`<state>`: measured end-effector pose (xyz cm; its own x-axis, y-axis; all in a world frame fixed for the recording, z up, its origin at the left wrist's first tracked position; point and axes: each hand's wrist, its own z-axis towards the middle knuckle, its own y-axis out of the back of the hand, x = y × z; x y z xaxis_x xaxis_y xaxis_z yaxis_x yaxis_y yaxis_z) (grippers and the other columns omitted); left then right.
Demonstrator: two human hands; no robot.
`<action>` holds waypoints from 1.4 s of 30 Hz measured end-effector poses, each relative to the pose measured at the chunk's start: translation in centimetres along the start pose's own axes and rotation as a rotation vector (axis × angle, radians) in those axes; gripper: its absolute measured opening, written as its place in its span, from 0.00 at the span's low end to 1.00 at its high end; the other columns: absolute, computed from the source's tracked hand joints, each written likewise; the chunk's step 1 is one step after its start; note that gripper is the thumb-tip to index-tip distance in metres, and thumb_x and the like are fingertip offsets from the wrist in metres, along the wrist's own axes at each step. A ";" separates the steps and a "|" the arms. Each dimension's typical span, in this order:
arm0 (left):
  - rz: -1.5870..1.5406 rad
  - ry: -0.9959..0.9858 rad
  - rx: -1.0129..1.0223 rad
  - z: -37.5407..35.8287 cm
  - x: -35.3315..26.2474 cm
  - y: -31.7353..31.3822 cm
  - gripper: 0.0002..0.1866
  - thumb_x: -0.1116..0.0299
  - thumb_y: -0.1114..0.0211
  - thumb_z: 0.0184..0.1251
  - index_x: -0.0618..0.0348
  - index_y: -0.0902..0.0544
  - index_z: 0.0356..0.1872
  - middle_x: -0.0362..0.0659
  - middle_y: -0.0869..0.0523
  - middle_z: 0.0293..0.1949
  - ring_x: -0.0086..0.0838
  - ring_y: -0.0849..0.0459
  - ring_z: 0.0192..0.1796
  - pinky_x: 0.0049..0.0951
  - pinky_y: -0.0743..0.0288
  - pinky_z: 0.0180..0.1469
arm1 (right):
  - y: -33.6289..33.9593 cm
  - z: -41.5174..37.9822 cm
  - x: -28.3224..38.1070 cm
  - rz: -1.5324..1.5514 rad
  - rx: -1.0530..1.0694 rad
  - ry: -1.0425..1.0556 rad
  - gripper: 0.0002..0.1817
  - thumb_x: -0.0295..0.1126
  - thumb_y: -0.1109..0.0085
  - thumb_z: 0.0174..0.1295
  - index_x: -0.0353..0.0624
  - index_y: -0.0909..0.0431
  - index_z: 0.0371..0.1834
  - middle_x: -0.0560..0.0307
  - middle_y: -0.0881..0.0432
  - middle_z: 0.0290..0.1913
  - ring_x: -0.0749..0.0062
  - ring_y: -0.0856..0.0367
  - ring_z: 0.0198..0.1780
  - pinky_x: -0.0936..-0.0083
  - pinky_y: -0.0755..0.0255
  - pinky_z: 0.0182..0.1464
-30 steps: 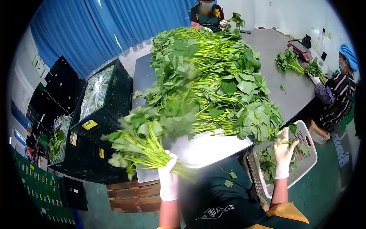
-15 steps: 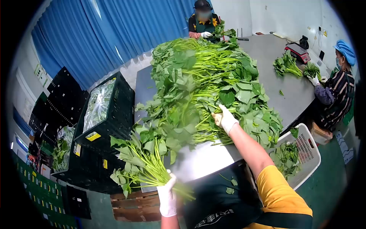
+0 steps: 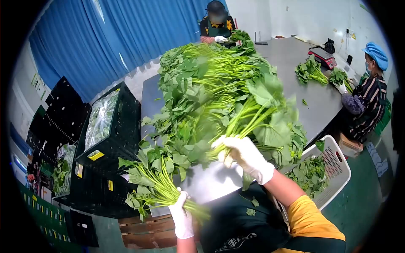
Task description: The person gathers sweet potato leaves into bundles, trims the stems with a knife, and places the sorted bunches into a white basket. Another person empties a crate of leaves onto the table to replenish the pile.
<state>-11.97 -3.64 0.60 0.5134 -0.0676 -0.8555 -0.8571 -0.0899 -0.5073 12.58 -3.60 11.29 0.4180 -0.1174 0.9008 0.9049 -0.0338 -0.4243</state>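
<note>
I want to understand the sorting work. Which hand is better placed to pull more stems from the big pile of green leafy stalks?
Likely the right hand: it is at the near edge of the big pile of green leafy stalks, gripping a few stems. The left hand is low, off the table edge, clutching a gathered green bunch.

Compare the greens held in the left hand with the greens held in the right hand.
The bunch in the left hand is a gathered sheaf, stems together, held low off the table's near edge, leaves fanning left. The stems in the right hand are fewer, with bigger leaves, lifted over the large pile, pointing up and right. Both are leafy green stalks gripped near the cut ends by white-gloved hands.
</note>
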 end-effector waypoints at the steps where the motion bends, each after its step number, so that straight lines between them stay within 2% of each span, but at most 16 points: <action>1: -0.007 -0.001 -0.053 -0.2 -0.2 -0.3 0.18 0.84 0.38 0.56 0.65 0.27 0.49 0.41 0.22 0.35 0.25 0.23 0.35 0.24 0.26 0.42 | -0.6 0.3 -0.4 -0.029 0.089 -0.031 0.17 0.38 0.51 0.66 0.33 0.21 0.41 0.55 0.19 0.28 0.78 0.22 0.24 0.85 0.29 0.25; 7: 0.024 -0.045 -0.128 -0.7 -1.5 1.1 0.18 0.83 0.37 0.57 0.63 0.27 0.49 0.40 0.22 0.38 0.25 0.21 0.37 0.24 0.25 0.42 | 2.3 4.3 -8.1 -0.081 0.340 -0.230 0.17 0.35 0.50 0.66 0.31 0.20 0.48 0.54 0.17 0.34 0.78 0.21 0.28 0.84 0.28 0.24; 8: 0.008 -0.052 -0.135 -0.5 -1.2 1.8 0.18 0.83 0.37 0.57 0.63 0.27 0.49 0.41 0.22 0.38 0.25 0.21 0.37 0.25 0.25 0.42 | 2.5 3.9 -8.3 -0.144 0.225 -0.328 0.16 0.33 0.51 0.66 0.33 0.21 0.48 0.56 0.17 0.32 0.79 0.21 0.25 0.84 0.30 0.23; 10: 0.024 -0.044 -0.152 -1.0 -1.7 1.9 0.17 0.83 0.37 0.57 0.63 0.27 0.49 0.41 0.22 0.38 0.25 0.21 0.37 0.25 0.25 0.42 | 8.0 5.8 -16.0 -0.715 0.185 0.120 0.13 0.30 0.53 0.65 0.37 0.25 0.48 0.53 0.17 0.31 0.76 0.20 0.23 0.82 0.29 0.25; 13: 0.041 -0.048 -0.156 -1.0 -1.6 2.1 0.17 0.83 0.37 0.57 0.64 0.27 0.48 0.41 0.22 0.38 0.25 0.21 0.37 0.25 0.25 0.42 | 9.7 4.8 -16.9 -0.875 -0.073 -0.116 0.13 0.31 0.53 0.66 0.37 0.24 0.48 0.51 0.17 0.32 0.74 0.19 0.27 0.80 0.27 0.29; 15: 0.040 -0.054 -0.154 -1.1 -1.4 2.0 0.17 0.84 0.37 0.57 0.64 0.27 0.48 0.42 0.22 0.38 0.26 0.21 0.36 0.25 0.25 0.42 | 9.6 3.4 -16.1 -1.374 -0.304 0.303 0.14 0.33 0.51 0.66 0.38 0.23 0.48 0.52 0.18 0.34 0.72 0.20 0.27 0.78 0.27 0.31; 18: 0.036 -0.040 -0.145 -0.7 -1.1 1.3 0.17 0.84 0.36 0.56 0.64 0.26 0.47 0.42 0.22 0.39 0.26 0.21 0.36 0.24 0.25 0.41 | 6.6 1.7 -11.9 -0.508 -0.426 0.061 0.11 0.35 0.48 0.63 0.38 0.24 0.31 0.50 0.20 0.26 0.66 0.19 0.29 0.68 0.28 0.31; 21: 0.086 -0.025 -0.125 -0.9 -1.0 -0.5 0.18 0.82 0.34 0.53 0.64 0.25 0.46 0.41 0.22 0.38 0.26 0.21 0.36 0.24 0.26 0.41 | 5.2 -0.1 -10.2 -0.440 -0.329 0.003 0.14 0.34 0.53 0.69 0.40 0.22 0.50 0.62 0.19 0.38 0.82 0.25 0.30 0.83 0.30 0.31; 22: 0.083 -0.038 -0.127 -0.6 -0.5 -0.9 0.18 0.81 0.33 0.52 0.64 0.25 0.46 0.41 0.22 0.36 0.26 0.21 0.35 0.23 0.27 0.41 | 7.1 0.8 -13.4 -0.841 -0.285 0.308 0.14 0.34 0.53 0.69 0.40 0.22 0.50 0.57 0.18 0.39 0.72 0.22 0.31 0.77 0.28 0.34; 24: 0.119 -0.002 -0.069 -0.9 -0.5 -1.8 0.17 0.82 0.36 0.57 0.65 0.26 0.47 0.43 0.21 0.37 0.28 0.18 0.37 0.25 0.24 0.43 | 7.0 0.9 -13.6 -1.221 -0.388 0.299 0.14 0.35 0.51 0.66 0.39 0.22 0.48 0.50 0.18 0.39 0.56 0.20 0.35 0.70 0.26 0.40; 27: 0.136 0.032 -0.061 -1.4 -0.5 -2.5 0.18 0.83 0.35 0.56 0.64 0.26 0.48 0.42 0.21 0.39 0.28 0.19 0.39 0.27 0.25 0.44 | 8.3 1.1 -13.7 -1.487 -0.254 0.141 0.14 0.38 0.48 0.61 0.43 0.21 0.45 0.45 0.19 0.46 0.52 0.20 0.46 0.60 0.28 0.48; 30: 0.153 0.038 -0.064 -1.5 -0.7 -2.7 0.17 0.83 0.36 0.55 0.63 0.26 0.47 0.42 0.22 0.39 0.29 0.19 0.39 0.27 0.25 0.45 | 9.0 0.9 -14.0 -1.033 -0.633 0.286 0.14 0.37 0.46 0.63 0.39 0.20 0.44 0.43 0.19 0.45 0.49 0.22 0.47 0.64 0.29 0.49; 32: 0.088 -0.020 -0.098 -1.6 -0.5 -3.0 0.15 0.81 0.32 0.52 0.63 0.24 0.42 0.38 0.23 0.32 0.23 0.22 0.32 0.22 0.29 0.36 | 9.4 0.9 -13.7 -0.638 -0.652 0.307 0.13 0.34 0.45 0.62 0.34 0.22 0.41 0.44 0.20 0.40 0.52 0.22 0.44 0.68 0.31 0.49; 35: 0.138 -0.013 -0.079 -1.2 0.1 -2.3 0.16 0.82 0.34 0.54 0.63 0.25 0.44 0.40 0.22 0.35 0.26 0.21 0.36 0.24 0.27 0.41 | 8.2 0.7 -13.0 -0.754 -0.538 0.431 0.13 0.33 0.43 0.61 0.34 0.22 0.40 0.46 0.22 0.38 0.54 0.23 0.43 0.68 0.31 0.48; 38: 0.136 -0.003 -0.061 -1.4 0.3 -2.7 0.16 0.83 0.36 0.55 0.64 0.26 0.46 0.42 0.22 0.39 0.28 0.19 0.40 0.27 0.26 0.46 | 7.5 0.3 -12.1 -0.618 -0.128 -0.227 0.11 0.27 0.42 0.60 0.40 0.18 0.44 0.62 0.19 0.36 0.80 0.26 0.37 0.82 0.32 0.41; 42: 0.193 0.019 -0.071 -1.5 0.2 -3.3 0.17 0.82 0.35 0.53 0.63 0.25 0.45 0.42 0.22 0.38 0.27 0.21 0.41 0.26 0.27 0.46 | 6.5 -0.2 -11.8 -0.056 -0.023 -0.231 0.19 0.30 0.40 0.61 0.33 0.24 0.54 0.57 0.19 0.44 0.73 0.21 0.47 0.77 0.29 0.54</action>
<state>-9.01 -4.81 2.28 0.3410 -0.1086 -0.9338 -0.9349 -0.1431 -0.3247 13.52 -2.61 -2.14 0.3773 0.1159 0.9188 0.9261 -0.0571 -0.3731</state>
